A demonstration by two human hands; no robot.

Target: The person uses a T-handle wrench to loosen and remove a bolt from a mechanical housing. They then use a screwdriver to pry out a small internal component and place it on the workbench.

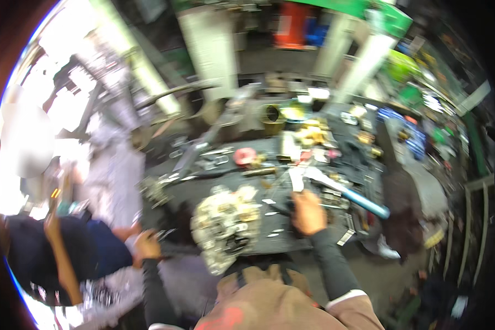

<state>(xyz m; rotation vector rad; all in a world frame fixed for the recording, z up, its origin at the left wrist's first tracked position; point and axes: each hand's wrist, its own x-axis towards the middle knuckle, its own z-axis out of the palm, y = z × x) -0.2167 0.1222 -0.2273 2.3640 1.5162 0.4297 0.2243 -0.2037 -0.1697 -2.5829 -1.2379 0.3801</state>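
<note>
1. Fingers curled, the right hand point(309, 213) was pictured low over the dark bench point(280, 243); a white strip point(296, 179) was seen rising just beyond it, apparently gripped at its lower end — though a firm hold could not be confirmed.
2. For good control, it was judged, the strip was best steadied close to the fingers and guided clear of the blue-handled tool point(368, 204), which was laid just to that hand's right.
3. Care was also called for on its left, where small loose pieces point(273, 214) could easily be brushed aside; farther left, a clear bag of parts point(225, 225) was set down.
4. Beyond the bag, well apart, the left hand point(147, 246) was shown with fingers bent; whether anything was pinched could not be told.
5. Beside it, a co-worker's dark blue sleeve point(109, 246) was caught, its far end smeared by motion.
6. Past the right hand, brass-coloured parts point(312, 133) were blurred together, their kinds unreadable.
</note>
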